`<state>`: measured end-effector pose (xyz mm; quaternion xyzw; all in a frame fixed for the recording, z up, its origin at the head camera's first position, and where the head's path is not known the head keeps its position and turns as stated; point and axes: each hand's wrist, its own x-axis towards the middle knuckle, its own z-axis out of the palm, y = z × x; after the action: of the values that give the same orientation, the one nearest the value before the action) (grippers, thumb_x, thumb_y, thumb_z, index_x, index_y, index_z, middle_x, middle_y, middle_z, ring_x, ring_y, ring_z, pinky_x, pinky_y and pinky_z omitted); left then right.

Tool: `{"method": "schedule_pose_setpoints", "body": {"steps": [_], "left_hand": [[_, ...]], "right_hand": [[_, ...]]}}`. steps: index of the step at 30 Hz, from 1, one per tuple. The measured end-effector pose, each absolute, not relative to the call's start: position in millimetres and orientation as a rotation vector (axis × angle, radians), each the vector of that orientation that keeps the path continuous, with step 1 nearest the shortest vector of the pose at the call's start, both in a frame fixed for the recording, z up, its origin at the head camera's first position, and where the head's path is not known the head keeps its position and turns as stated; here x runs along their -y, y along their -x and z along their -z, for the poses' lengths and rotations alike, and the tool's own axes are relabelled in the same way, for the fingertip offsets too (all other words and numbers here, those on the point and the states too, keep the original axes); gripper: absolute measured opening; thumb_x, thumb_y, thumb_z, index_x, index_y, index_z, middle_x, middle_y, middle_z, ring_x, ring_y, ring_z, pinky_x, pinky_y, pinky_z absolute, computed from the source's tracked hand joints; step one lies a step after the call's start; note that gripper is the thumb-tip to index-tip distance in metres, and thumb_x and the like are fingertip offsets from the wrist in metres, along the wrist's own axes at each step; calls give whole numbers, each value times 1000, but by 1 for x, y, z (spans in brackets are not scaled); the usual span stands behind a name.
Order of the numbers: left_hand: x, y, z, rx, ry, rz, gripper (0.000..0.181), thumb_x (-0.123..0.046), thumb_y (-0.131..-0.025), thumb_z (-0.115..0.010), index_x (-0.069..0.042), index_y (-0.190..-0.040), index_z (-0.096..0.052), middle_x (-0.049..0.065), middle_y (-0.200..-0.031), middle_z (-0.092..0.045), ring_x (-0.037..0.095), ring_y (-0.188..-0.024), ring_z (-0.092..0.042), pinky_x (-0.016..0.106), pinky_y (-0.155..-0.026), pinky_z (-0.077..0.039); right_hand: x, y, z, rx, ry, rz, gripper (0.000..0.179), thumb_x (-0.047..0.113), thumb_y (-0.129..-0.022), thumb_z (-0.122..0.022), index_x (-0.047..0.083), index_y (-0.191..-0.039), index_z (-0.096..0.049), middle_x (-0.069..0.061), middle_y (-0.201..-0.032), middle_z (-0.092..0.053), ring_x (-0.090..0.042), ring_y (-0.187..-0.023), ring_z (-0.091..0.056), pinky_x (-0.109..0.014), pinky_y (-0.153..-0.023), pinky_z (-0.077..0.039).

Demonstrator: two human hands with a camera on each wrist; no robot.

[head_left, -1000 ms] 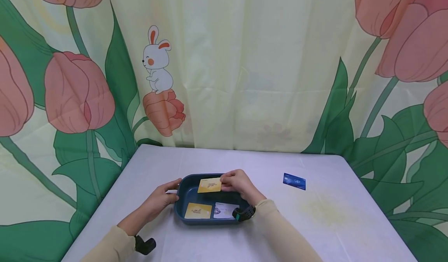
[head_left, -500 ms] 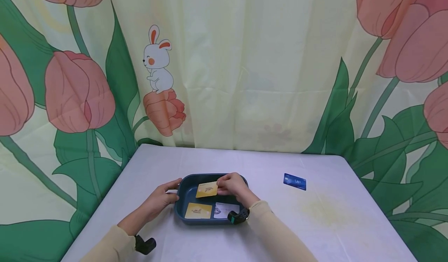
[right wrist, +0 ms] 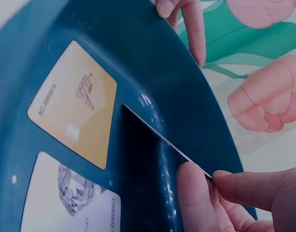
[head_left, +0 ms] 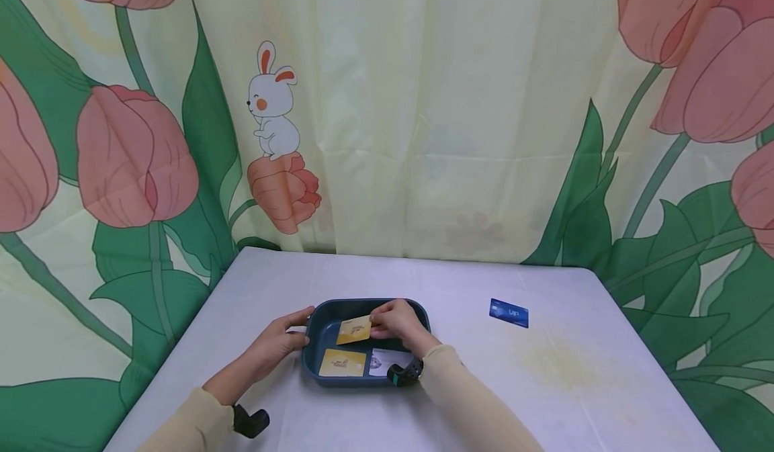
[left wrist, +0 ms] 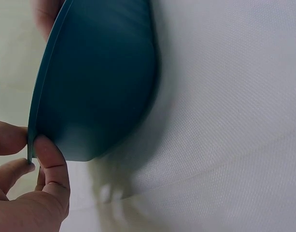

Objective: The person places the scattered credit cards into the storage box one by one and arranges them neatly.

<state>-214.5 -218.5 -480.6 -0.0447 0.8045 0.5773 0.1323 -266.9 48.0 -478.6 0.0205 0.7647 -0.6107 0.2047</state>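
My right hand (head_left: pixel 400 323) pinches a yellow-gold card (head_left: pixel 352 331) over the back part of a dark blue tray (head_left: pixel 323 334). In the right wrist view that card appears nearly edge-on, tilted, between thumb and fingers. My left hand (head_left: pixel 273 350) grips the tray's left rim; the left wrist view has its fingers (left wrist: pixel 52 159) on both sides of the wall. Inside the tray, along the near side, lie another gold card (head_left: pixel 342 363) marked VIP and a silver-white card (head_left: pixel 381 360) with a diamond picture. My right wrist strap partly covers the silver one in the head view.
A blue VIP card (head_left: pixel 508 313) lies on the white-covered table (head_left: pixel 544 385), right of the tray. Behind the table's far edge hangs a curtain (head_left: pixel 471 136) printed with tulips and a rabbit.
The right hand has brought the held gold card slightly left and nearer, and the card has become more tilted. My left hand and the tray have stayed in place.
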Motion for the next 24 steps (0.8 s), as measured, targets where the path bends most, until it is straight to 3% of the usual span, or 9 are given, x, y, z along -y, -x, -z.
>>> {"method": "schedule_pose_setpoints", "body": {"steps": [12,24], "left_hand": [[218,214,479,-2331,132,-1684,71,3,-89,-62,-9,-157,-44,24,-151,-47,37,-132,-52,51,-106,-50],[220,213,479,-2322,131,-1695,70,2,-90,-62,-10,-157,-45,23,-150,-48,35,-129,-53,46,-102,-53]], "right_hand": [[-38,266,479,-2124,-64,1704,28,5,-100,-63,-9,-123,-67,-19,-104,-75,-13,-73,-74,-25,-68,-60],[-29,266,479,-2115,-75,1695,26,3,-98,-64,-9,-121,-69,-19,-102,-76,-16,-76,-75,-25,-69,-60]]}}
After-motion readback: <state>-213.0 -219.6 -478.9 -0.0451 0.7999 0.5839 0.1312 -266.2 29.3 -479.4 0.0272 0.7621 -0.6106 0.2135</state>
